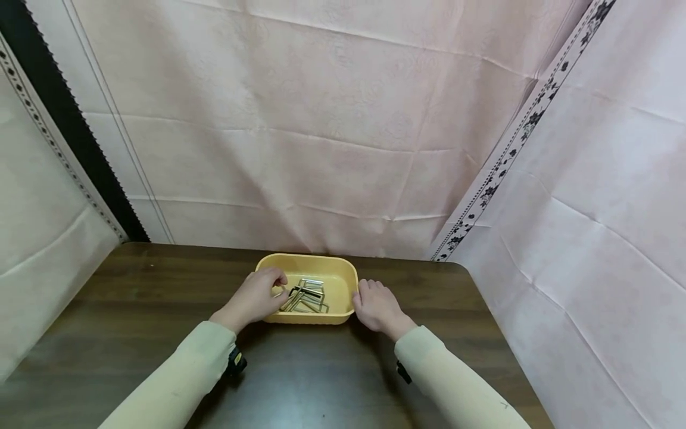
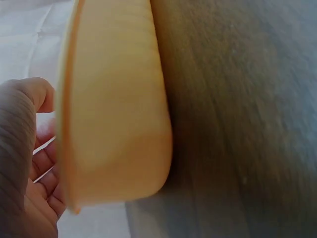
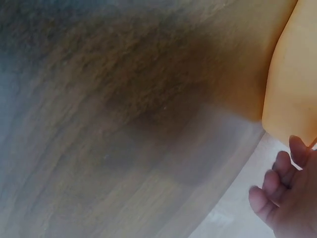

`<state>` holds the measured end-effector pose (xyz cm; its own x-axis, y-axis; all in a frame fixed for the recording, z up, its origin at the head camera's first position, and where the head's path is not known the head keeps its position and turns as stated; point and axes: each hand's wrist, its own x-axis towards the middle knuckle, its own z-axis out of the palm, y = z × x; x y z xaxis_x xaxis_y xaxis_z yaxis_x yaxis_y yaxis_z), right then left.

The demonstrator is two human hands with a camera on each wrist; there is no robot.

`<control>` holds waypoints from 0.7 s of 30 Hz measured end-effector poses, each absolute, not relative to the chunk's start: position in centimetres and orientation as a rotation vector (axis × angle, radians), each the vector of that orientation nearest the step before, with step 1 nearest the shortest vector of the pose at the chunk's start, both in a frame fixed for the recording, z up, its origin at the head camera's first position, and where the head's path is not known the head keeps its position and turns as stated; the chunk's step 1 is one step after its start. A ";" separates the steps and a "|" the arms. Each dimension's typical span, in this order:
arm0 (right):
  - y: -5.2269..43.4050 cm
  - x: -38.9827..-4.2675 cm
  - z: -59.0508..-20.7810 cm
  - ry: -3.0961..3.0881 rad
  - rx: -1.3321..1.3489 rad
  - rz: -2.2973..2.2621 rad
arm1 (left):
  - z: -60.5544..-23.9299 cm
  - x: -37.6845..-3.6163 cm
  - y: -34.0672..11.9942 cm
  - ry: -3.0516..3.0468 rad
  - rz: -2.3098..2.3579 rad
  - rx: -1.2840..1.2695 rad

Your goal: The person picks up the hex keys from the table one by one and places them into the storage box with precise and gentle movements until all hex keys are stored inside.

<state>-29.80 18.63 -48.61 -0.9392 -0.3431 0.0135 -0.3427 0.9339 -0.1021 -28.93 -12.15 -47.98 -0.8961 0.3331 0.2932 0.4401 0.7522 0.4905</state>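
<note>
A yellow plastic tray [image 1: 339, 286] stands near the table's back edge. Inside it lies a loose heap of thin rectangular metal wire loops [image 1: 312, 300], gold and silver, with a black one [image 1: 305, 292] among them. My left hand [image 1: 258, 296] reaches over the tray's left side, fingers bent down at the loops. In the left wrist view its fingertips are hidden behind the tray rim [image 2: 64, 114], and I cannot tell if they pinch a loop. My right hand [image 1: 377, 307] holds the tray's right rim, thumb at the edge and the other fingers [image 3: 282, 166] loosely bent outside.
The dark wooden table [image 1: 300, 369] spreads in front of the tray and to both sides. Pale cloth [image 1: 332, 131] hangs behind the back edge, and more cloth [image 1: 579, 250] hangs along the right side. Each wrist wears a small black device [image 1: 236, 360].
</note>
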 end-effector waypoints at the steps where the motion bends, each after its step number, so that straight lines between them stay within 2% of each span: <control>1: 18.8 -29.8 -48.6 3.111 -0.546 -0.163 | -47.8 -28.8 -12.3 -2.756 -0.829 -0.619; 12: 21.0 -29.5 -48.0 3.329 -0.607 -0.035 | -47.2 -27.3 -13.9 -2.734 -0.587 -0.477; 21: 19.9 -27.9 -47.3 3.351 -0.689 -0.139 | -47.4 -25.5 -15.0 -2.722 -0.447 -0.431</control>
